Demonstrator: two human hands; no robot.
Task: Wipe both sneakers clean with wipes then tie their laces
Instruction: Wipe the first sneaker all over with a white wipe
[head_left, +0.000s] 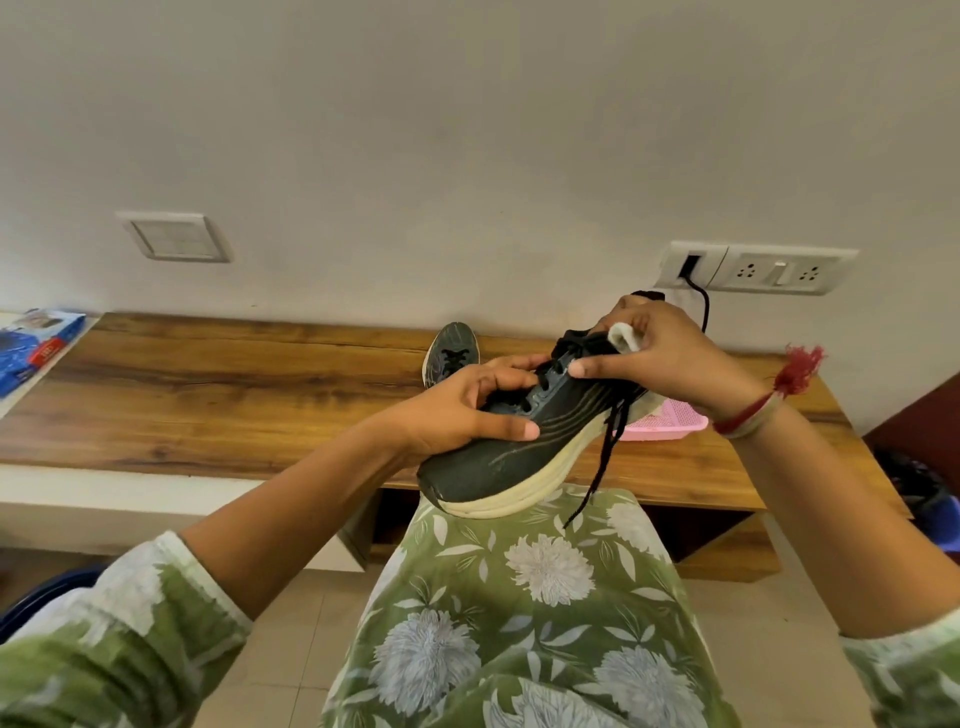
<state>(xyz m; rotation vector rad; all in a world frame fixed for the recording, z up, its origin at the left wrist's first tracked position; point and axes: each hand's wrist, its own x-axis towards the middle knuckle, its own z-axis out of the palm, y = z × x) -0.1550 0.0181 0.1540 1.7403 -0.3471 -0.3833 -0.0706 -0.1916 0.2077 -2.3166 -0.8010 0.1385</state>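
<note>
A dark grey sneaker with a cream sole rests on my raised knee, toe pointing to the lower left. My left hand grips its upper, thumb on the side and fingers curled at the lace eyelets. My right hand pinches a white wipe against the tongue area, with the forefinger stretched toward the eyelets. A loose black lace hangs down past the sole. The second sneaker stands on the wooden table behind, toe toward me.
The wooden table runs along the wall. A pink basket sits on it behind the held shoe. A blue packet lies at the far left. A black cable hangs from the wall socket.
</note>
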